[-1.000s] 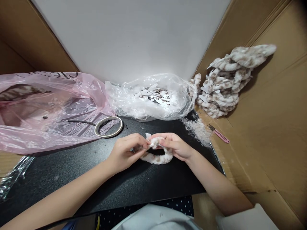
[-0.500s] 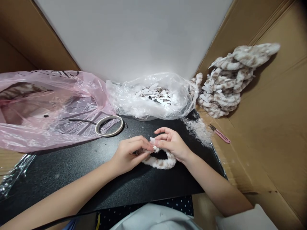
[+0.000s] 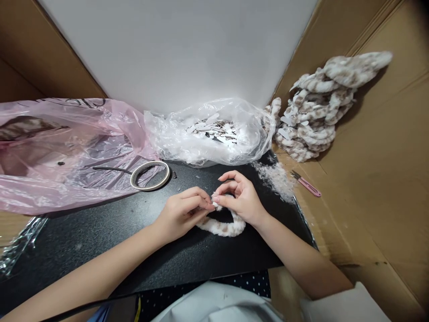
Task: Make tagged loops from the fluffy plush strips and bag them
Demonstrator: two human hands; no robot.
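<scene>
Holds a white and brown fluffy ring (image 3: 223,229) at the near middle of the black table (image 3: 187,261); cannot tell whether touching it. Pinches the ring's far edge, by a small white bit (image 3: 215,204), between thumb and fingertips of the left hand (image 3: 182,212), fingers close together. Pinches there too with thumb and forefinger of the right hand (image 3: 244,201), other fingers bent and fanned apart. Beyond, to the left, a tape roll (image 3: 166,179) overlapping a pink bag (image 3: 110,120); straight ahead, a clear bag (image 3: 174,138) with white pieces (image 3: 217,129). To the right, loose fluff (image 3: 276,181), then pink-handled snips (image 3: 310,186) on cardboard (image 3: 378,188), below a fluffy pile (image 3: 311,116).
</scene>
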